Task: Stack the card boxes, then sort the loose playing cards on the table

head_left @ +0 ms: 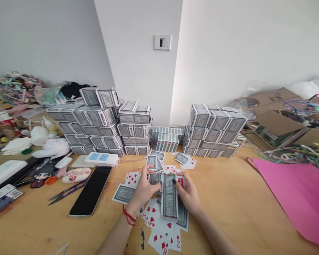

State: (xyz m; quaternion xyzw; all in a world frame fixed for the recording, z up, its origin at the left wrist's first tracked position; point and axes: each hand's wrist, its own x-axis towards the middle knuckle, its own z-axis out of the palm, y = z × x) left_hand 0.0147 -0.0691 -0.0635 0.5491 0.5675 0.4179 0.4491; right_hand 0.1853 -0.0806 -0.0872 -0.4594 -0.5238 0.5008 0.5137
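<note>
Above the middle of the table, a block covered in grey-backed playing cards [169, 202] sits between my hands. My left hand [145, 187] grips its left part, thumb on the card face and fingers behind. On the right side, my right hand [189, 194] closes around it with the thumb pressed on top. A red printed end shows beside that thumb. Loose playing cards [158, 220] lie beneath and in front of the block, some face up. Another face-down card [123, 193] rests beside my left wrist. What the block contains is hidden.
Stacked card-covered blocks [99, 118] stand at the back left, with more stacked blocks [215, 124] at the back right. Card boxes [167, 141] sit between. A black phone [91, 191], scissors [67, 192] and a power strip [102, 159] lie left; pink paper [295, 198] lies right.
</note>
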